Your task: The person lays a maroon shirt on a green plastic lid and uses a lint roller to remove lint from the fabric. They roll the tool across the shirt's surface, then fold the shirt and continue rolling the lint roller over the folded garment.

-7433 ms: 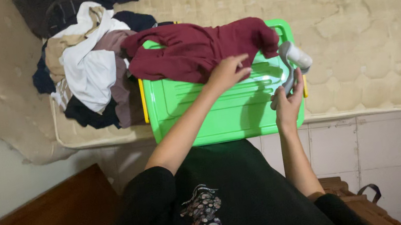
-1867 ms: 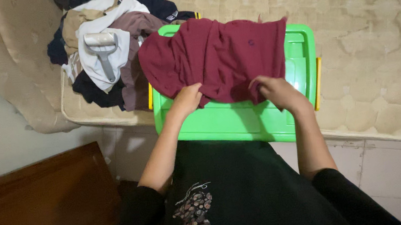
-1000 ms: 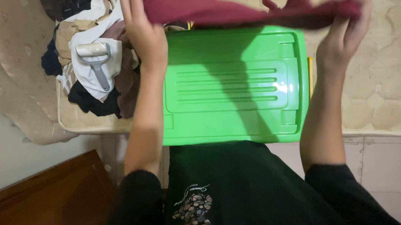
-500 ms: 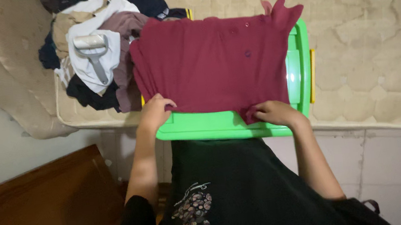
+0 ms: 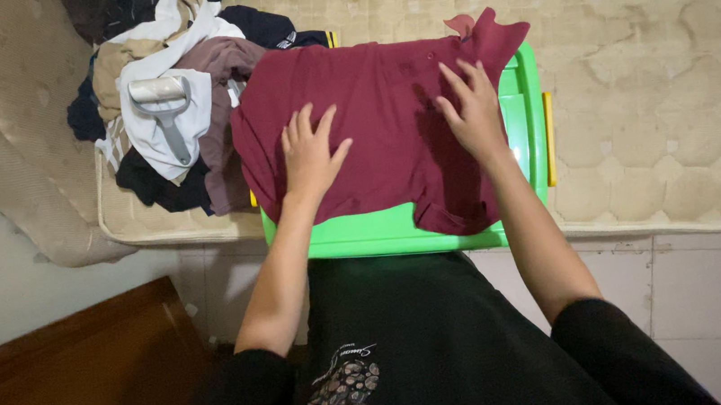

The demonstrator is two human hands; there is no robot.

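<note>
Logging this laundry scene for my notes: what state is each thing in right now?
Maroon shirt: spread flat on the lid, hem hanging over the near edge.
Green bin lid: mostly covered by the shirt.
Left hand: open, palm pressed on the shirt.
Right hand: open, flat on the shirt.
Clothes pile: heaped, unfolded.
Lint roller: lying on the pile.

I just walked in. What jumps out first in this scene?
A maroon shirt is spread over a bright green bin lid at the edge of a bare beige mattress, with the left hand and right hand pressed flat on it. To the left, a jumbled clothes pile carries a grey lint roller on top.
</note>
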